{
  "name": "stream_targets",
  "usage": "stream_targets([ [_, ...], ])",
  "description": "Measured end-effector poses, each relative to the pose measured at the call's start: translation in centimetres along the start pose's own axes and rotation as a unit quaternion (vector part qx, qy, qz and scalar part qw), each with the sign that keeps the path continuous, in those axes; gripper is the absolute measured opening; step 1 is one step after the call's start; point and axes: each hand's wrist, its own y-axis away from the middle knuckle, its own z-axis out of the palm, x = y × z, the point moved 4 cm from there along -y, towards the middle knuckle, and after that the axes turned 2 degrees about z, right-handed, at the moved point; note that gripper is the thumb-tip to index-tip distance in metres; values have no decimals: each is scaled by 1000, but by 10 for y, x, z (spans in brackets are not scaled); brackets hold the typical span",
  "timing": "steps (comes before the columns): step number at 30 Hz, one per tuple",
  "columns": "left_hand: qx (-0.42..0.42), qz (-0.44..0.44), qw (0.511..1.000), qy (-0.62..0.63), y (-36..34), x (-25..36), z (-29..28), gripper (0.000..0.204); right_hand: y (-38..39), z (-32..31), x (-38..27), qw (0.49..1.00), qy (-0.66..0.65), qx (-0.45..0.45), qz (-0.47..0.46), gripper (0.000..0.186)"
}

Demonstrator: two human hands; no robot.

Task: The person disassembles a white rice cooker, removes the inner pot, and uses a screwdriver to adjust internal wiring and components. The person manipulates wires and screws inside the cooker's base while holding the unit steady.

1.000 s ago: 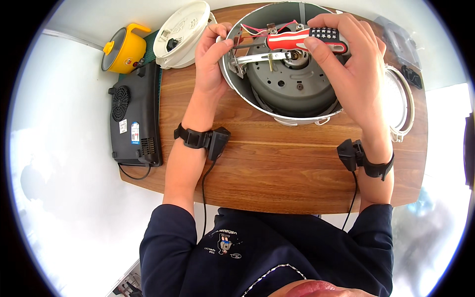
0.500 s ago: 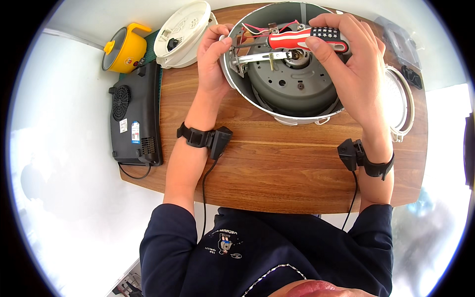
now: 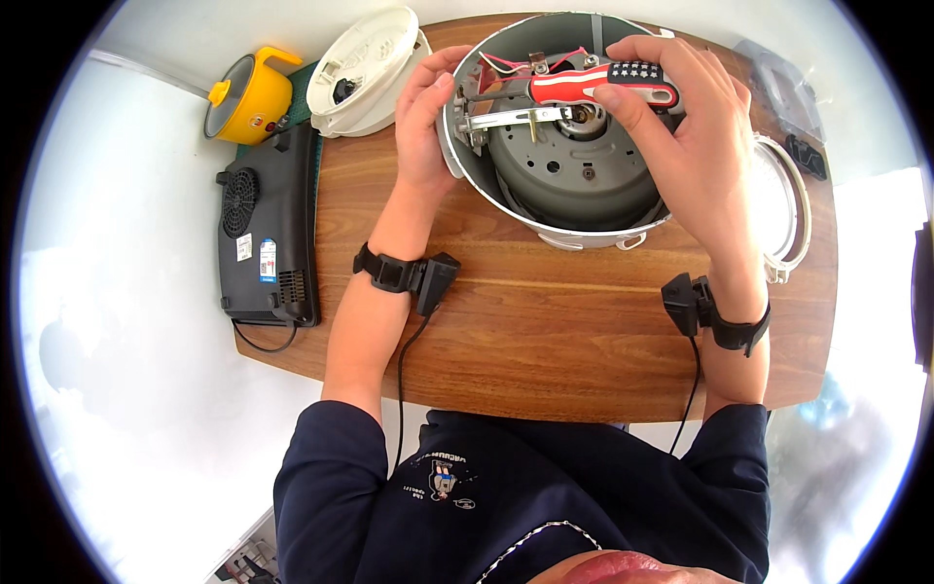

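Observation:
An opened rice cooker body [image 3: 574, 226], a round metal shell with a grey heating base [image 3: 545, 190] inside, sits at the far middle of the table. Along its left wall are a metal lever bracket [image 3: 516, 118] and red and white wires [image 3: 501, 63]. My right hand [image 3: 705, 146] is closed round a screwdriver [image 3: 574, 86] with a red, white and star-patterned handle. Its shaft points left, toward the inside of the wall by the bracket; the tip is hard to make out. My left hand [image 3: 425, 122] grips the shell's left rim, thumb up beside the edge.
A white plastic cover [image 3: 365, 73], a yellow electric pot [image 3: 243, 102] and a black appliance with a round grille [image 3: 268, 234] lie at the left. On the right are a round, white-rimmed lid [image 3: 803, 219], a clear plastic box [image 3: 783, 88] and a small black part [image 3: 806, 156].
My left thumb has drawn back from inside the rim to its outer side. The screwdriver stays nearly level in my right hand, with little shift.

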Motion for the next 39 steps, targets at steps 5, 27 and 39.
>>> stream_targets([
  [5,-6,-5,1000,-7,0,-1,6,50,0,0,-2,999,-18,5,45,33],
  [27,20,1,999,46,2,-13,5,58,-15,-1,3,995,20,-36,-93,28],
  [39,25,-37,995,90,4,-16,4,59,-20,-2,-9,990,14,-94,-106,25],
])
